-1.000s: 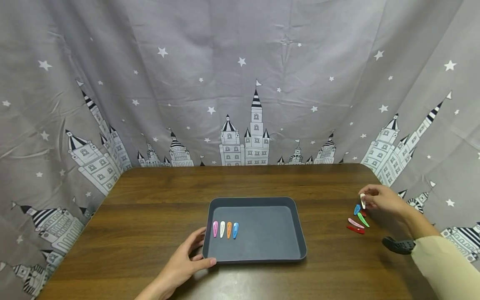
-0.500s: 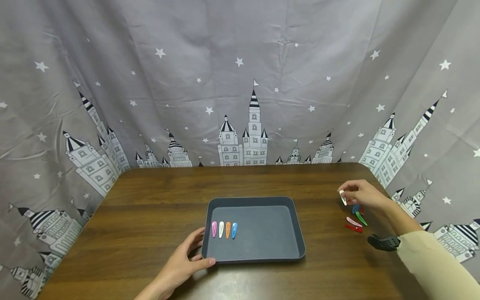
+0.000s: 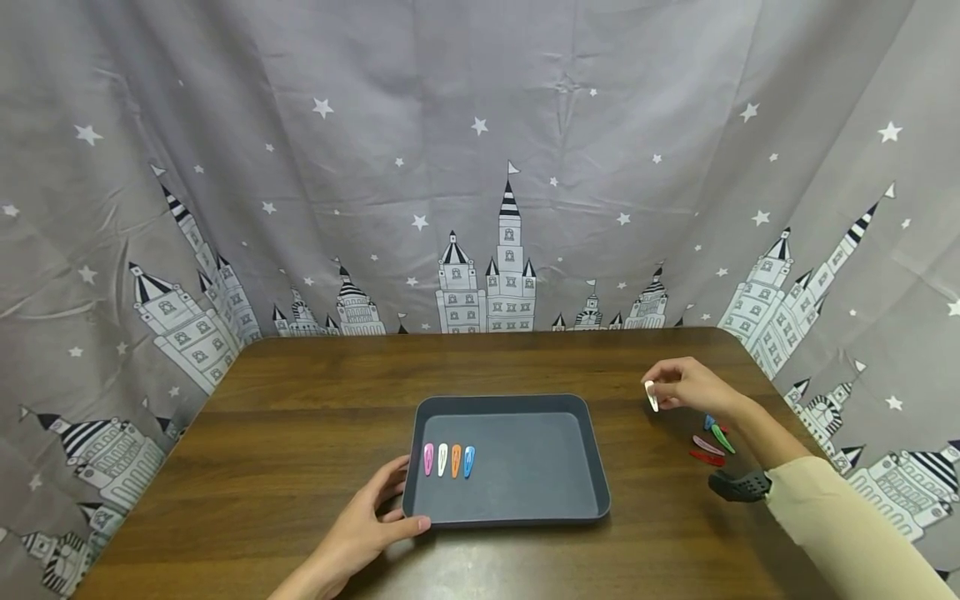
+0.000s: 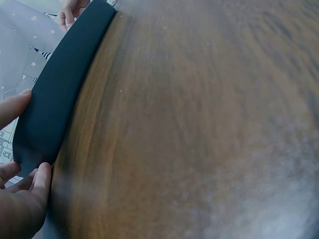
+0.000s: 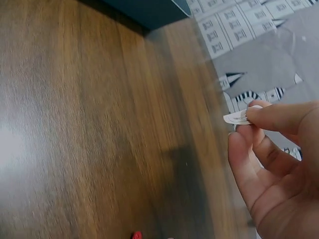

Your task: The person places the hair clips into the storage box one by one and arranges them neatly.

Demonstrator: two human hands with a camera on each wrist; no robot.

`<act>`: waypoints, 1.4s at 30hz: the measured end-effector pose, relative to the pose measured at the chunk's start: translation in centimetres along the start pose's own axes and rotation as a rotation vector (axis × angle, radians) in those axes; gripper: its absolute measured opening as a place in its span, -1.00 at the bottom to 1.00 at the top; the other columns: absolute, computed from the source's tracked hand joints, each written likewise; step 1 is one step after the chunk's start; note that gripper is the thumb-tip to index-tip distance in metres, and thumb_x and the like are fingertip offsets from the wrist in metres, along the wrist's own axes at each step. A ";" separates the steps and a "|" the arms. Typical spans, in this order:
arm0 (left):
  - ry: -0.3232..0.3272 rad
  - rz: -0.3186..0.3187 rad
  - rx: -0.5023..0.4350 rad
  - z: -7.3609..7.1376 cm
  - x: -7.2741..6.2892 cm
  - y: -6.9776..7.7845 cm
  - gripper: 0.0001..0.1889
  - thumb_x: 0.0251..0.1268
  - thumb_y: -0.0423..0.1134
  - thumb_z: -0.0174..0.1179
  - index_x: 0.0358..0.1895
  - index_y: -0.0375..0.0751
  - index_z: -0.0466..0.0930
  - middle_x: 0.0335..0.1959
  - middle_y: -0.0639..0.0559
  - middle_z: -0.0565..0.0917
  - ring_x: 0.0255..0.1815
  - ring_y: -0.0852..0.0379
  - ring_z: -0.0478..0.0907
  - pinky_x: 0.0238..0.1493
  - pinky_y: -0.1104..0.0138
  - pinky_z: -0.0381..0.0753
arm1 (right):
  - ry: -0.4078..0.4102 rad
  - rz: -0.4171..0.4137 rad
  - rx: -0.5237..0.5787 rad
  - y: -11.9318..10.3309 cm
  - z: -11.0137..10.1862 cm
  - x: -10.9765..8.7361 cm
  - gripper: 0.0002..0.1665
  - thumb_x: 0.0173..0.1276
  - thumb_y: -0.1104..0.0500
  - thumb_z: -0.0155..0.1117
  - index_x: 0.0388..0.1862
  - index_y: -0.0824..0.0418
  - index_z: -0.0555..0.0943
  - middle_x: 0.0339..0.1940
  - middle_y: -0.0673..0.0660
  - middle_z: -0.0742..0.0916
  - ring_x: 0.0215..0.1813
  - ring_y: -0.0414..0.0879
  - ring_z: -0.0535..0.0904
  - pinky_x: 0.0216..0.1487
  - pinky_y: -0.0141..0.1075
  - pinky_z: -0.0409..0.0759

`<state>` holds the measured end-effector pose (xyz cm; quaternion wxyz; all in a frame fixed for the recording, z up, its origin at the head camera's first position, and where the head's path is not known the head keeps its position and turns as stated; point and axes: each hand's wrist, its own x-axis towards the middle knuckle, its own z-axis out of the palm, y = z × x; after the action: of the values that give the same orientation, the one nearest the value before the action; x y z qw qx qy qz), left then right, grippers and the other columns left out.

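Note:
Between thumb and fingers of my right hand point(image 3: 690, 387) is a white snap hair clip point(image 3: 652, 397), held above the table to the right of the tray. The right wrist view shows the white clip point(image 5: 238, 117) pinched at one end, its tip pointing out. My left hand point(image 3: 371, 512) holds the near left corner of a dark grey tray point(image 3: 525, 523), thumb on the front rim and fingers along the left side. Inside the tray, pink point(image 3: 428, 460), white point(image 3: 442, 460), orange point(image 3: 456, 461) and blue point(image 3: 468, 462) clips stand side by side in a row at the left.
Loose hair clips lie right of the tray under my right forearm: red point(image 3: 707, 458), pink point(image 3: 708, 446), green point(image 3: 723, 438) and a partly hidden blue one point(image 3: 708, 422). A grey curtain point(image 3: 345, 167) with castles hangs behind the wooden table point(image 3: 315, 400).
My right hand has lifted the white clip from the loose clips and carried it left toward the tray. The left hand and the tray stay in place.

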<state>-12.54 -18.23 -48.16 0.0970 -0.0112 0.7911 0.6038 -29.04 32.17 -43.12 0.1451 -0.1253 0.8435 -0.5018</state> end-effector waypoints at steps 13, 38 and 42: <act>-0.010 0.009 -0.007 -0.1 0.0 -0.2 -0.04 0.08 -0.23 0.62 0.56 -0.17 0.28 0.42 -0.25 0.43 0.39 -0.20 0.40 0.31 0.07 0.56 | -0.062 -0.032 0.047 -1.2 3.4 1.9 -0.73 0.51 0.38 0.25 0.02 0.61 0.54 -0.29 0.18 0.66 -0.23 -0.02 0.65 -0.14 -0.18 0.77; -0.006 0.011 -0.021 0.1 0.0 -0.2 -0.04 0.07 -0.25 0.62 0.56 -0.16 0.29 0.41 -0.27 0.43 0.39 -0.21 0.40 0.31 0.09 0.57 | -0.303 -0.112 0.062 -5.2 9.2 4.2 -0.81 0.48 0.43 0.24 -0.07 0.61 0.53 -0.36 0.16 0.69 -0.32 -0.03 0.67 -0.21 -0.21 0.77; -0.010 0.018 -0.035 0.1 0.0 -0.2 -0.05 0.08 -0.27 0.62 0.55 -0.16 0.29 0.42 -0.27 0.42 0.40 -0.21 0.38 0.29 0.13 0.58 | -0.340 -0.121 0.037 -5.9 10.3 4.8 -0.84 0.47 0.42 0.25 -0.10 0.57 0.57 -0.38 0.15 0.70 -0.33 -0.04 0.66 -0.20 -0.14 0.77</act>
<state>-12.52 -18.23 -48.35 0.0952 -0.0026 0.7800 0.6185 -29.26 19.33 -43.15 0.2573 -0.2560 0.7886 -0.4964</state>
